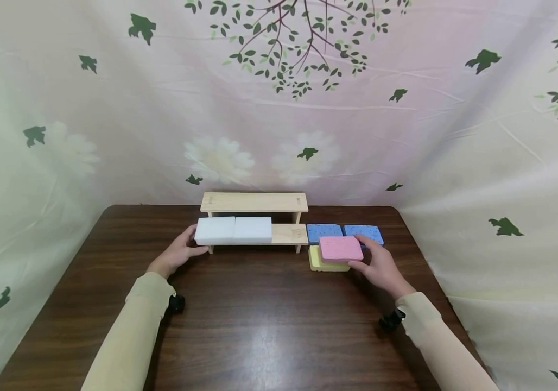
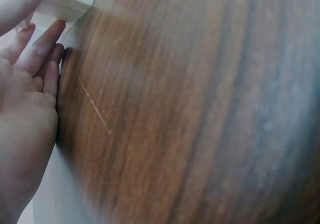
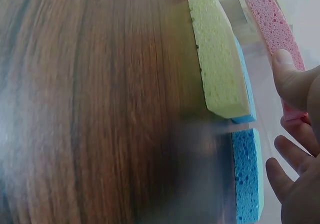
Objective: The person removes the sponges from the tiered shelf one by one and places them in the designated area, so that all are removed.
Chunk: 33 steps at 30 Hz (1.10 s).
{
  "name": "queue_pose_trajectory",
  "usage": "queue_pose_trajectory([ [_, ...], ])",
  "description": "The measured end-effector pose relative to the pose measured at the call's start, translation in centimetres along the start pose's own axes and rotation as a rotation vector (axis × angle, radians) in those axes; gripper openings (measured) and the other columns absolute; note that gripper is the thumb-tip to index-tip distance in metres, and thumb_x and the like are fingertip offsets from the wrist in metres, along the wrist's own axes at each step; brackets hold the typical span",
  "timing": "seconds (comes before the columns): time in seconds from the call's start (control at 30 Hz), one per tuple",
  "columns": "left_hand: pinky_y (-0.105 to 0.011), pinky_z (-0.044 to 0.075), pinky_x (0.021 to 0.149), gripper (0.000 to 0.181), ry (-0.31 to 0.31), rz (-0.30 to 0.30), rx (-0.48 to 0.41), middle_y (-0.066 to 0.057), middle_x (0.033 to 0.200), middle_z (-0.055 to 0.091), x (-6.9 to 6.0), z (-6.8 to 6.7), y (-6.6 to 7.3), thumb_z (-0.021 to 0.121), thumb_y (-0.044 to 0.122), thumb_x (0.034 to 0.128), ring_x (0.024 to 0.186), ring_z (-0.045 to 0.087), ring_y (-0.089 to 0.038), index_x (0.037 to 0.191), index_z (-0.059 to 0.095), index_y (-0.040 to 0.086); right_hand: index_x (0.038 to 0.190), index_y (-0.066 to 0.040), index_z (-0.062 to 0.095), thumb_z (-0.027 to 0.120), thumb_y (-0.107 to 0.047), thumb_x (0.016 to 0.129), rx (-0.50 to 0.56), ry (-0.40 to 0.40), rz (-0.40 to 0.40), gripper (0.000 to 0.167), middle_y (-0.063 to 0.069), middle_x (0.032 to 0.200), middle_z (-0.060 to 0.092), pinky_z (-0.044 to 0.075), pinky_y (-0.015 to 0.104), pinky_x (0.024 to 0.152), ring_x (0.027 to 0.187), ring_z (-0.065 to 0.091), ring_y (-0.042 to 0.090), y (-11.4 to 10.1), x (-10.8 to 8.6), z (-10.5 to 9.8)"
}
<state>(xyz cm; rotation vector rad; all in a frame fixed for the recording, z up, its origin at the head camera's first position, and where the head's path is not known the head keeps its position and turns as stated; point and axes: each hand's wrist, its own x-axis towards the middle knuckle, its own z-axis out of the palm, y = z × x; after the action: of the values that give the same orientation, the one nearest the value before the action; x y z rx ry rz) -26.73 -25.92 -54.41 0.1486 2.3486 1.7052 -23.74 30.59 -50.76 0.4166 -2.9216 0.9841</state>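
Note:
My right hand (image 1: 381,267) pinches a pink sponge (image 1: 341,248) between thumb and fingers, lifted above a yellow sponge (image 1: 315,258). In the right wrist view the thumb presses on the pink sponge's porous edge (image 3: 272,22). Two blue sponges (image 1: 324,233) lie behind the yellow one on the table. My left hand (image 1: 179,253) grips the left end of the lower wooden shelf (image 1: 289,233), thumb toward the front. Two white sponges (image 1: 215,231) sit side by side on that shelf. In the left wrist view the shelf's end (image 2: 70,2) shows beside the fingers.
An upper wooden tier (image 1: 254,202) of the stand rises behind the lower shelf. The stand is at the back of a dark brown wooden table (image 1: 254,320). Printed cloth (image 1: 162,108) hangs behind the table and along both sides.

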Motion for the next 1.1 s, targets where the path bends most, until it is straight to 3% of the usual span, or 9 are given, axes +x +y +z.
queue_pose_trajectory([
  [0.37,-0.067,0.012,0.124,0.089,0.002,0.005,-0.010,-0.024,0.167,0.033,-0.1,0.1,0.3,0.075,0.011,0.0978,0.156,0.024,-0.043,0.167,0.020,0.006,0.160,-0.005,0.038,0.083,-0.017,0.093,0.005,-0.021,0.070,0.082,0.023,0.161,0.043,0.036,0.066,0.115,0.148,0.039,0.047,1.0,-0.7,-0.8],
  [1.1,-0.067,0.013,0.124,0.087,0.000,0.003,-0.001,-0.024,0.167,0.033,0.3,0.0,-0.3,0.075,0.012,0.0981,0.155,0.024,-0.043,0.166,0.021,0.006,0.159,0.000,0.038,0.082,-0.015,0.093,-0.037,0.015,0.096,0.081,0.030,0.160,0.041,0.042,0.065,0.110,0.143,0.042,0.052,3.2,-2.1,-2.1],
])
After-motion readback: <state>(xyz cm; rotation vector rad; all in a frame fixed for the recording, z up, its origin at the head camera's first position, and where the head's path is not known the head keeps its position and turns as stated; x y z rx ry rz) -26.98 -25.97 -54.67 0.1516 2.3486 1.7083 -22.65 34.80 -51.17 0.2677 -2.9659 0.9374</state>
